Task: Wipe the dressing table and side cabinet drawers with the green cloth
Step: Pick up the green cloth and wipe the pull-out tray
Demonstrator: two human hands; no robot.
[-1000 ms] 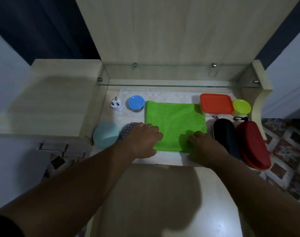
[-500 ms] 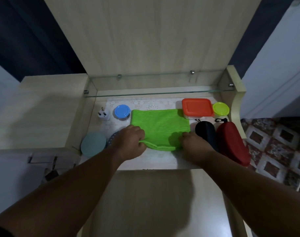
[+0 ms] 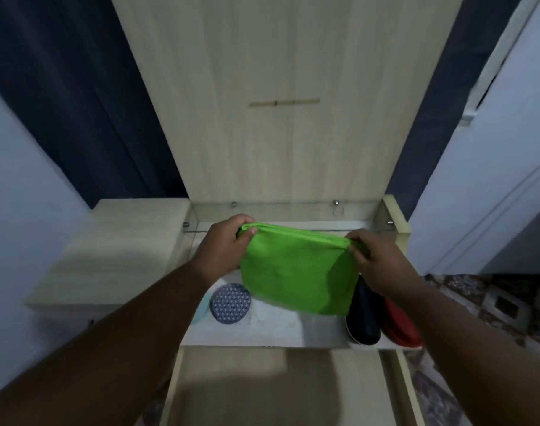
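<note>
The green cloth (image 3: 297, 273) hangs in the air above the dressing table shelf (image 3: 277, 325), stretched between both hands. My left hand (image 3: 222, 249) pinches its upper left corner. My right hand (image 3: 377, 261) grips the upper right corner. The cloth hides the back of the shelf and whatever stands there. The side cabinet top (image 3: 115, 253) lies to the left, pale wood, with its drawers out of sight below.
A round patterned blue disc (image 3: 230, 303) and a pale teal lid (image 3: 201, 312) lie at the shelf's left. A black case (image 3: 362, 318) and a red case (image 3: 400, 324) lie at its right. A tall wooden panel (image 3: 281, 103) rises behind; a glass ledge (image 3: 293, 206) crosses the back.
Both hands have lifted the green cloth off the shelf and now hold it up by its top corners. The view has tilted upward, showing more of the tall panel.
</note>
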